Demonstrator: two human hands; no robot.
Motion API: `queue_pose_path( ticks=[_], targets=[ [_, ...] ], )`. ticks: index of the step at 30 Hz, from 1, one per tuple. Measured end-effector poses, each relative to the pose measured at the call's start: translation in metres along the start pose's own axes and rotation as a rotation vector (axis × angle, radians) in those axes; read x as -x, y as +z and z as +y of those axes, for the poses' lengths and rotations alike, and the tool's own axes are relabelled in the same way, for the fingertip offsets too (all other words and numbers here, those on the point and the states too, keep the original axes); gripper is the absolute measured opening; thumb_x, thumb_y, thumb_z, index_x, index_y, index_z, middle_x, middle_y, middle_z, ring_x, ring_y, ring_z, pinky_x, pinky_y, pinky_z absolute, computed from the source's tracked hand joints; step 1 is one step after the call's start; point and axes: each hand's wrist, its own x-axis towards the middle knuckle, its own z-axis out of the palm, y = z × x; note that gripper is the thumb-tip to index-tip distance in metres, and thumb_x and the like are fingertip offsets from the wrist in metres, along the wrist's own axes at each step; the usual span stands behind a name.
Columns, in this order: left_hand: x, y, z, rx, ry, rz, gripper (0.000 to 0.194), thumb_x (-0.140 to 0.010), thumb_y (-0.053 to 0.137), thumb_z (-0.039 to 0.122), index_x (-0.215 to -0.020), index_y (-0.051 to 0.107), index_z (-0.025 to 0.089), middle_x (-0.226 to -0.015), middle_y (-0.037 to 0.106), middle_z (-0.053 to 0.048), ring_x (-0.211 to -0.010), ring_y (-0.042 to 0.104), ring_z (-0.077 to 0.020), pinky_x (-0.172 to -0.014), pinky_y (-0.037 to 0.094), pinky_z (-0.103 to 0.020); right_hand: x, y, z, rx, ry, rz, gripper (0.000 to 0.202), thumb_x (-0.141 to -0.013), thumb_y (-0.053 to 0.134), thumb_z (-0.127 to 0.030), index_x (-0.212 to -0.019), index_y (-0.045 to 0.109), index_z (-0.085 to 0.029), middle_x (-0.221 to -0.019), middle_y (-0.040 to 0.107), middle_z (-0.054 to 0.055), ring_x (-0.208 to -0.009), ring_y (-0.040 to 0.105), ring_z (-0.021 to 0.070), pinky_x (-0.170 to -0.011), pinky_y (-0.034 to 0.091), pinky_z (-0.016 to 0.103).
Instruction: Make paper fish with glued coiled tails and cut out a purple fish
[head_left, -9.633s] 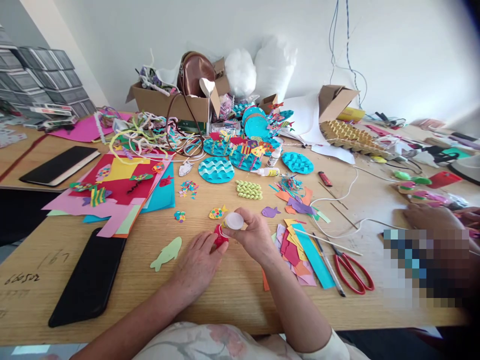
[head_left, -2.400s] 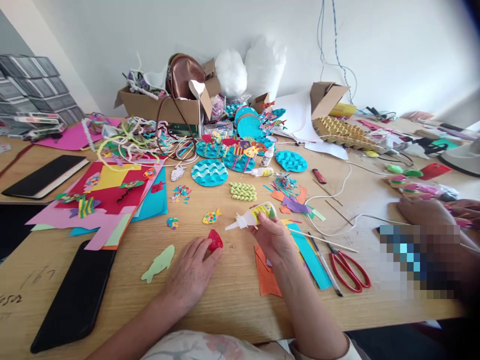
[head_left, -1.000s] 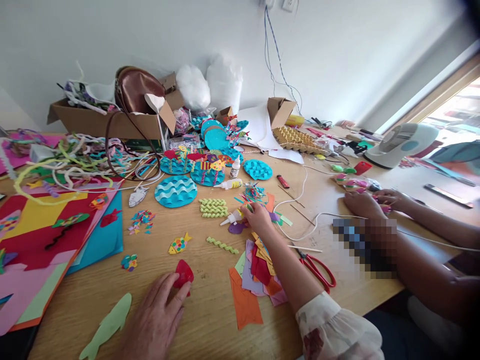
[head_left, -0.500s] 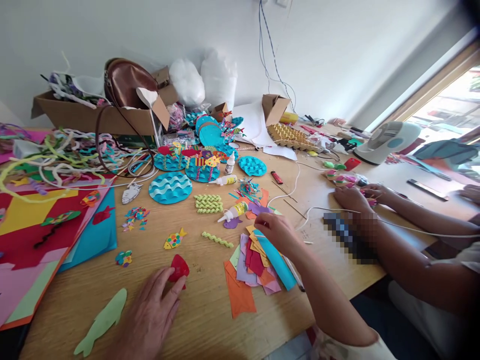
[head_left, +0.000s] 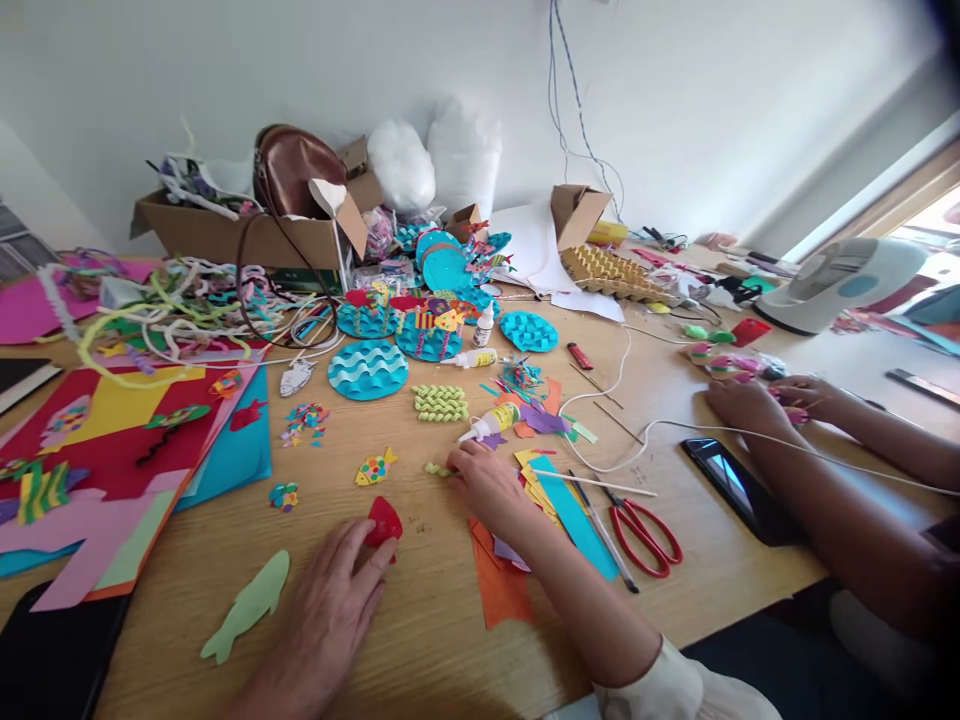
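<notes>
My left hand (head_left: 330,590) rests low on the wooden table, a small red paper piece (head_left: 386,524) between its thumb and fingers. To its left lies a pale green paper fish (head_left: 251,605). My right hand (head_left: 487,490) has its fingers closed over a light green wavy strip (head_left: 435,469); only the strip's left end shows. Just beyond are a glue bottle (head_left: 495,420) on its side and a bundle of similar green wavy strips (head_left: 440,403). A yellow fish with coloured dots (head_left: 375,467) lies between my hands. Under my right forearm are orange paper scraps (head_left: 501,595).
Red-handled scissors (head_left: 646,535), a pen (head_left: 600,530) and a phone (head_left: 731,490) lie to the right, beside a co-worker's arms (head_left: 810,480). A white cable (head_left: 750,440) crosses there. Coloured paper sheets (head_left: 202,440) and blue decorated discs (head_left: 367,370) lie left and behind.
My right hand has moved left and down from above the paper scraps to the green wavy strip. My left hand stays at the red piece. The view has turned, uncovering the scissors.
</notes>
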Motion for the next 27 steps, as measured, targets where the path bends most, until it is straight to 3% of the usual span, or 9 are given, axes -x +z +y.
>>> queue_pose_path(
  ticks=[5,12,19,23,27],
  targets=[
    [-0.001,-0.003,0.001,0.033,0.0,-0.041,0.03,-0.086,0.039,0.014,-0.107,0.061,0.02,-0.113,0.052,-0.011,-0.103,0.053,-0.0247,-0.083,0.051,-0.04,0.006,-0.002,-0.005,-0.008,-0.046,0.001,0.012,-0.083,0.051,-0.013,-0.085,0.063,-0.017,-0.091,0.062,0.006,-0.088,0.056,0.0171,-0.068,0.036,0.024],
    [-0.006,-0.01,0.003,0.081,-0.016,-0.119,0.033,-0.083,0.044,0.012,-0.113,0.057,0.019,-0.113,0.054,-0.011,-0.105,0.051,-0.0251,-0.085,0.051,-0.041,0.022,0.005,-0.023,-0.114,-0.337,0.042,0.013,-0.086,0.05,-0.012,-0.083,0.062,-0.018,-0.081,0.063,0.003,-0.079,0.056,0.0143,-0.07,0.036,0.023],
    [-0.005,-0.011,-0.003,0.092,-0.031,-0.128,0.032,-0.086,0.037,0.012,-0.113,0.055,0.014,-0.111,0.06,-0.011,-0.104,0.054,-0.0231,-0.088,0.049,-0.04,0.016,0.016,-0.025,0.003,-0.369,-0.013,0.014,-0.085,0.051,-0.01,-0.086,0.063,-0.018,-0.083,0.062,0.003,-0.081,0.055,0.0155,-0.071,0.035,0.025],
    [-0.008,-0.017,-0.009,0.147,-0.049,-0.196,0.043,-0.085,0.028,0.002,-0.121,0.05,0.015,-0.114,0.06,-0.009,-0.106,0.054,-0.0186,-0.091,0.048,-0.035,0.015,0.017,-0.027,0.039,-0.376,-0.008,0.014,-0.087,0.05,-0.013,-0.088,0.063,-0.019,-0.084,0.062,0.004,-0.083,0.053,0.0162,-0.072,0.034,0.026],
    [-0.014,-0.021,-0.009,0.189,-0.038,-0.257,0.045,-0.086,0.031,0.003,-0.125,0.047,0.018,-0.114,0.06,-0.006,-0.105,0.053,-0.0174,-0.091,0.047,-0.034,0.015,0.017,-0.028,0.074,-0.393,-0.004,0.013,-0.087,0.05,-0.015,-0.087,0.062,-0.019,-0.083,0.061,0.003,-0.082,0.053,0.0166,-0.072,0.034,0.027]
  ],
)
